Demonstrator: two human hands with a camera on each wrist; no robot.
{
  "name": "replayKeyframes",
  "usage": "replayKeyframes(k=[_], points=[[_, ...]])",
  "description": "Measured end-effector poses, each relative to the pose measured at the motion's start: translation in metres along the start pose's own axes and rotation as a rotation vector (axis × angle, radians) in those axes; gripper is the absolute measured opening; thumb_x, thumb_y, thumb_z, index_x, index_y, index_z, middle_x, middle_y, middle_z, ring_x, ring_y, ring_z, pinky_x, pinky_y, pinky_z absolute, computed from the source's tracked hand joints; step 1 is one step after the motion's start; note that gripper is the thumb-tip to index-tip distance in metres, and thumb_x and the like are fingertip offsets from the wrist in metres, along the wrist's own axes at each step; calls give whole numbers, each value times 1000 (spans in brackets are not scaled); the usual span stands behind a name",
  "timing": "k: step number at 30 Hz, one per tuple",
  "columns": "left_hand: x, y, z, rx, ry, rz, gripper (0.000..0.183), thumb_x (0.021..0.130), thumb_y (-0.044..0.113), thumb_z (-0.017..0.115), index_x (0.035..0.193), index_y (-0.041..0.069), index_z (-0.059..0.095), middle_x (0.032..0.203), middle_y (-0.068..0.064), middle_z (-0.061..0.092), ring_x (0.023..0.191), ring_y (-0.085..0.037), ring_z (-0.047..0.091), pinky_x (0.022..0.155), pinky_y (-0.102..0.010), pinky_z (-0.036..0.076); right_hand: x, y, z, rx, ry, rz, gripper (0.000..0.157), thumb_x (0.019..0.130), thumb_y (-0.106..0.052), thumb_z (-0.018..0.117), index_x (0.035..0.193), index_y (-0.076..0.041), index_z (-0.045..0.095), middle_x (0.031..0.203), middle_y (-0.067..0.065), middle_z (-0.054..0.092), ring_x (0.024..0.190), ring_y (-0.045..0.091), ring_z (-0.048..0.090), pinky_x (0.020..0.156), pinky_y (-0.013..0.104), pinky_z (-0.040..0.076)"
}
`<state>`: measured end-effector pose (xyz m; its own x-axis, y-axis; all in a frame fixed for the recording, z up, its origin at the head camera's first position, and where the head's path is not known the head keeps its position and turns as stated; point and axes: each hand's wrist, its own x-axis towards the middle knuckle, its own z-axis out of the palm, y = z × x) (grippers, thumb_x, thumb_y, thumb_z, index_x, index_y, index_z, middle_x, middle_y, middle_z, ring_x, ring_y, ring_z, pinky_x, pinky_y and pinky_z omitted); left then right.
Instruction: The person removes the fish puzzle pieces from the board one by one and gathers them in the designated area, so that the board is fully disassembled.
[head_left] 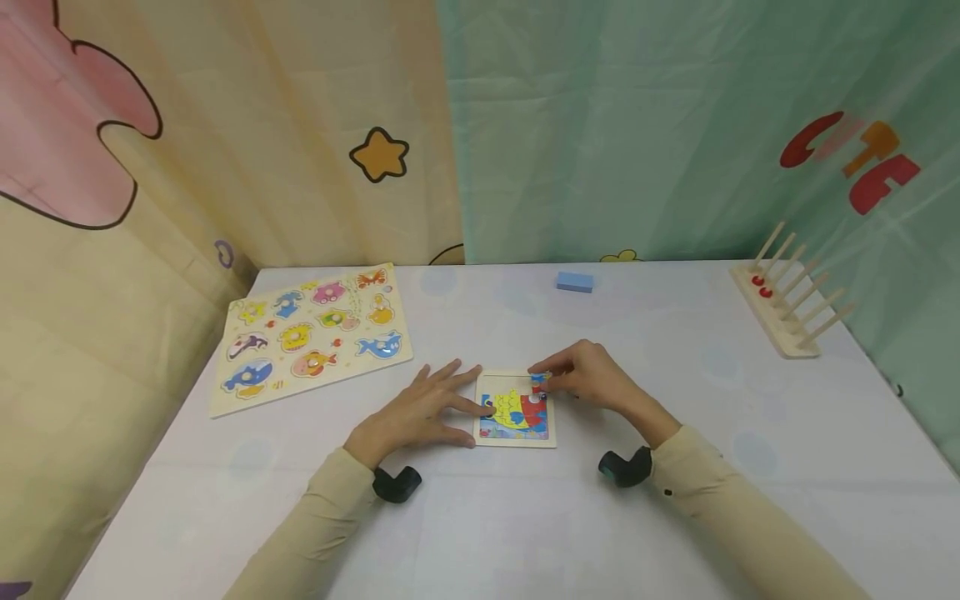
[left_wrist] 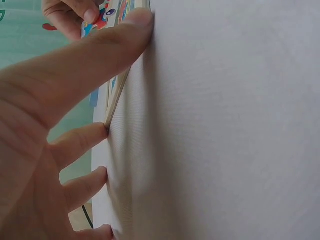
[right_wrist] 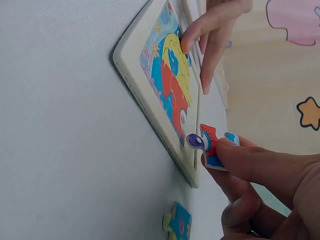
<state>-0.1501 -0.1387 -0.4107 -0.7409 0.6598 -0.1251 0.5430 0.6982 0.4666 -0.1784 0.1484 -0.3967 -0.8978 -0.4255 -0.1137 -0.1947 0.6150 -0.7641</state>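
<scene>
A small jigsaw board (head_left: 517, 443) with a pale wooden frame lies on the table, showing a yellow and red fish on blue. My left hand (head_left: 429, 412) is spread at its left side, fingers fairly straight, with the index fingertip over the picture and the thumb (left_wrist: 137, 22) at the frame's near edge. Above the board's far right corner, my right hand (head_left: 592, 377) pinches a jigsaw piece (right_wrist: 209, 142) between thumb and fingers. That piece is red and blue with a purple eye. Another jigsaw piece (right_wrist: 181, 220) lies on the table beside the board in the right wrist view.
A large peg puzzle board (head_left: 348, 329) with sea animals lies at the left. Towards the back edge is a blue block (head_left: 574, 282). On the right stands a wooden peg rack (head_left: 780, 312) with red beads on it. Patterned curtains (head_left: 637, 125) hang behind the table.
</scene>
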Motion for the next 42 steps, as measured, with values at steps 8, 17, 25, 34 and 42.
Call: replayKeyframes(k=[8,17,25,34,42], points=[[-1,2,-1,8,16,2,50,77,41,83,124,32,70,158,-4,33,149,-34,12,114,-66,6,-13,18,-16,-3,34,95,24,87,-6,71,109,-11,78,102,4,73,79,18,52,62,27,42],[-1,0,0,7,14,4,50,77,42,82,125,33,69,158,-5,32,150,-33,11,115,-65,6,-30,33,-35,5,47,127,26,88,-12,71,114,-10,76,88,3,71,70,18,53,58,25,41],[-1,0,1,12,13,-2,50,77,42,82,125,33,70,159,-3,32,150,-32,11,115,-65,5,-45,47,-49,-13,59,197,28,89,-16,69,115,-11,75,114,11,70,92,22,53,72,31,44],[-2,-1,1,8,20,2,50,77,41,83,124,32,70,159,-4,32,150,-33,12,115,-65,6,-56,57,-58,-11,82,222,31,90,-20,70,118,-9,73,118,14,68,93,23,50,72,32,43],[-1,-1,2,7,20,6,50,77,42,82,124,33,70,159,-4,32,150,-33,12,115,-65,6,-59,64,-62,-41,102,260,31,89,-19,71,117,-8,73,99,7,67,87,22,47,67,31,40]])
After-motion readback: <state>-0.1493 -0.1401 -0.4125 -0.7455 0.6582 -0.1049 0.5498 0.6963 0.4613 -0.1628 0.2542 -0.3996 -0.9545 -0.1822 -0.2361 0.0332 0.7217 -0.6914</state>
